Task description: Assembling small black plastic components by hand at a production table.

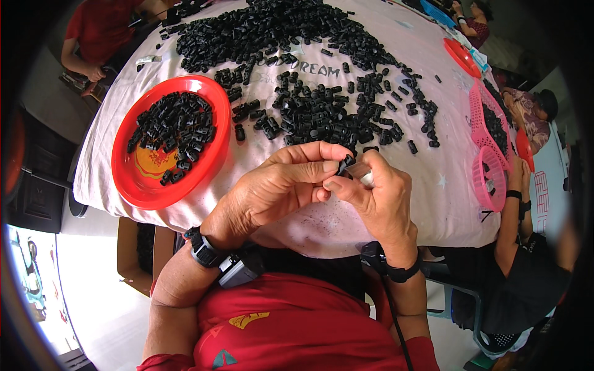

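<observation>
I see the small black plastic clip (pixel 345 163) pinched between left hand (pixel 278 188) thumb and forefinger and right hand (pixel 377 198) fingertips, above the table's near edge (pixel 322 238); its long axis tilts up-right.

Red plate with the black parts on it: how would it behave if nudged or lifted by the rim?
The red plate looks like thin plastic, so probably light and a bit flexible. It overhangs the table edge, so it may tip. Its loose black pieces would likely slide.
</observation>
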Demonstrator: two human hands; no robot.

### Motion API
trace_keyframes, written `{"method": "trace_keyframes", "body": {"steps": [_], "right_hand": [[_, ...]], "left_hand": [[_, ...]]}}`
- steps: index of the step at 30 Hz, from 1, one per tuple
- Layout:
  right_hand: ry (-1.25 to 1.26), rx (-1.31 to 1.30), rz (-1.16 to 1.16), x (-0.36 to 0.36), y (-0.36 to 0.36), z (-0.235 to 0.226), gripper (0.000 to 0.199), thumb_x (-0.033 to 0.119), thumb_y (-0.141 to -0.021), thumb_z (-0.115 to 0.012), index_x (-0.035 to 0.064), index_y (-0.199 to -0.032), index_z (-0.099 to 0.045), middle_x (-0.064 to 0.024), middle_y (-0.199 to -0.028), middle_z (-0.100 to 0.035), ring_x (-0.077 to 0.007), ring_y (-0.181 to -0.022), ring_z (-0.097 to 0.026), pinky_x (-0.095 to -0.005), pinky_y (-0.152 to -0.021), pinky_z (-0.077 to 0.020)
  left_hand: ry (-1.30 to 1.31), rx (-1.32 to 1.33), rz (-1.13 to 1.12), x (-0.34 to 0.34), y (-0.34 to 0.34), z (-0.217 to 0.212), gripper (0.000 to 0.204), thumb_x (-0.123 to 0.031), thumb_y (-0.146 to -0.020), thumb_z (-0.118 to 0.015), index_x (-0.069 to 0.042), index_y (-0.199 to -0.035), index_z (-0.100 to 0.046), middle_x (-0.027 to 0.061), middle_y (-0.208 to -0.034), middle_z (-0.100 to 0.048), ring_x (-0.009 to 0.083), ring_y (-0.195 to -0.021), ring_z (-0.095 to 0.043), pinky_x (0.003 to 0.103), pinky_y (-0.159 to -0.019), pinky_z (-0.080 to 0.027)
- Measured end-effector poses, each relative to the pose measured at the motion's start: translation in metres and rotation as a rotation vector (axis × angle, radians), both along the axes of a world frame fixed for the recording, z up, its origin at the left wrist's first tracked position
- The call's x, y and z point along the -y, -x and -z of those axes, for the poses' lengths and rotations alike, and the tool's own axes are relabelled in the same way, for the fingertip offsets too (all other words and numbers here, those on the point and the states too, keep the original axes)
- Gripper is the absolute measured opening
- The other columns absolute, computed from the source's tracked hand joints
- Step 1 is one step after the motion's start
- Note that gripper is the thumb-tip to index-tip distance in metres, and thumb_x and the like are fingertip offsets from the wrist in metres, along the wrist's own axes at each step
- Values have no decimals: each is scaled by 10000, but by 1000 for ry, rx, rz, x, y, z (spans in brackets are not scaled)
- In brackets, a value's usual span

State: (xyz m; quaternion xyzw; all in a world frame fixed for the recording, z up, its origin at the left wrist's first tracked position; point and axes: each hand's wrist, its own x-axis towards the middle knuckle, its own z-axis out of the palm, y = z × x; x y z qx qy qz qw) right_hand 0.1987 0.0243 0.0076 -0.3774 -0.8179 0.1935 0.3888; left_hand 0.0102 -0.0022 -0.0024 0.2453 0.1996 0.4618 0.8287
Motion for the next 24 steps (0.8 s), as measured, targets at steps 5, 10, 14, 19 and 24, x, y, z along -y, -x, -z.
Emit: {"method": "trace_keyframes", "body": {"steps": [5,10,14,19,24], "right_hand": [[-14,63,31,0,-1,-2,528,546,-766,-708,61,-711,-508,-112,-605,-621,-278,-526,-640,-354,-457,-477],[-13,74,28,0,1,0,536,559,-760,-704,65,-708,-501,-109,-602,-617,-278,-520,-635,-357,-457,-477],[-21,48,51,-1,0,2,548,574,-754,-700,66,-706,-500,-103,-598,-609,-268,-506,-622,-350,-453,-471],[-39,53,59,-2,0,1,561,586,-746,-699,64,-705,-499,-96,-591,-601,-262,-494,-610,-345,-447,-465],[-27,69,75,-2,0,3,561,589,-736,-704,64,-706,-508,-93,-590,-600,-257,-492,-607,-342,-448,-463]], "left_hand": [[-16,-3,-6,0,-1,0,277,-68,-933,-567,-17,-1205,-540,46,-1035,-618,111,-838,-618,261,-783,-513],[-3,20,-13,1,-1,2,281,-78,-932,-573,-23,-1205,-541,46,-1045,-615,108,-842,-615,257,-777,-511],[-10,31,-1,-1,-1,5,281,-90,-928,-583,-24,-1199,-543,49,-1058,-613,105,-857,-610,254,-774,-508],[-7,26,-5,0,-2,2,273,-84,-927,-581,-25,-1190,-546,53,-1068,-613,110,-854,-609,257,-774,-504],[-7,34,-18,1,-2,4,275,-81,-927,-578,-32,-1196,-545,57,-1072,-614,116,-848,-611,261,-777,-501]]}}
